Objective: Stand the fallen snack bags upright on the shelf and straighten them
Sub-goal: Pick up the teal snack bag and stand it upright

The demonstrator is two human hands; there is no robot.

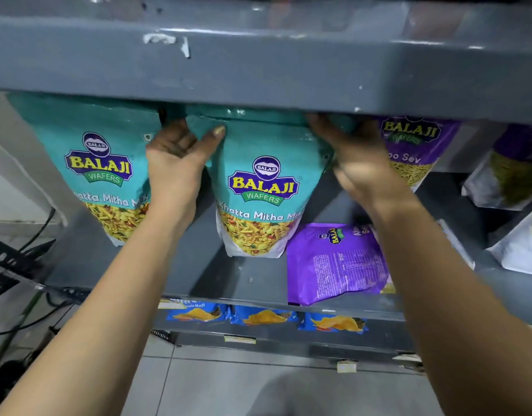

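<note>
Here the left hand (176, 157) and right hand (360, 163) pinch the top corners of a teal snack bag (261, 187) standing between them on the shelf (252, 280); it looks light, crinkly and slippery, best held at its stiff top seal.

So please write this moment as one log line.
hands: gripping middle teal bag top | bag: upright | purple bag: lying flat
</note>
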